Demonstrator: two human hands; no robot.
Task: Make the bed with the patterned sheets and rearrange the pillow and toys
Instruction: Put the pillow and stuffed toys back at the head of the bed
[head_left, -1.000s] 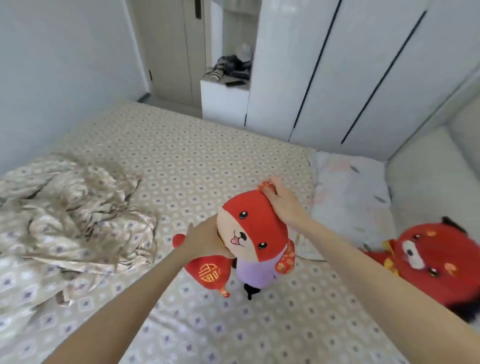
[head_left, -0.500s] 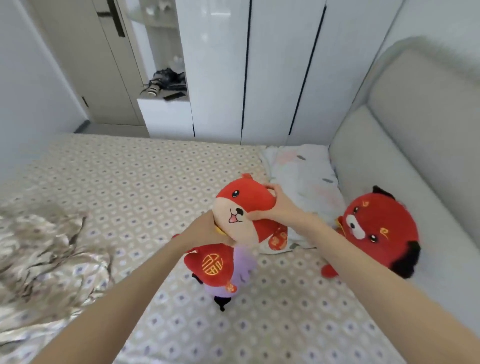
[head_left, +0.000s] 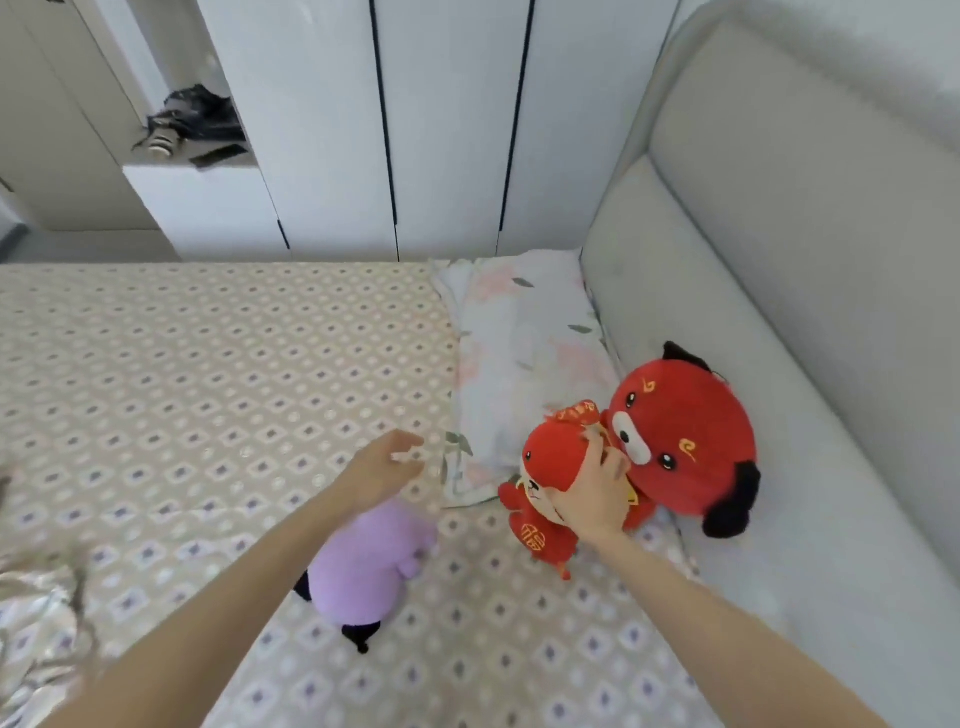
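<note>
The small red plush toy (head_left: 545, 467) stands at the near end of the pillow (head_left: 519, 353), touching the big round red plush toy (head_left: 685, 441) that leans on the grey headboard (head_left: 779, 260). The right hand (head_left: 595, 496) holds it from above, with the grip clenched over its head. I think the hand is steadying the toy upright so that the two red toys sit as a pair beside the pillow.

The left hand (head_left: 387, 465) hovers just before the pillow's near corner, its grip released and holding nothing. Below its forearm, a purple plush toy (head_left: 363, 561) lies on the patterned sheet (head_left: 208, 364), probably the next one to be placed. A crumpled cover (head_left: 36, 623) lies well apart from the pillow.

Beyond the pillow's far end, an open niche (head_left: 197, 140) of the wardrobe holds a dark bundle and a flat dark object.
</note>
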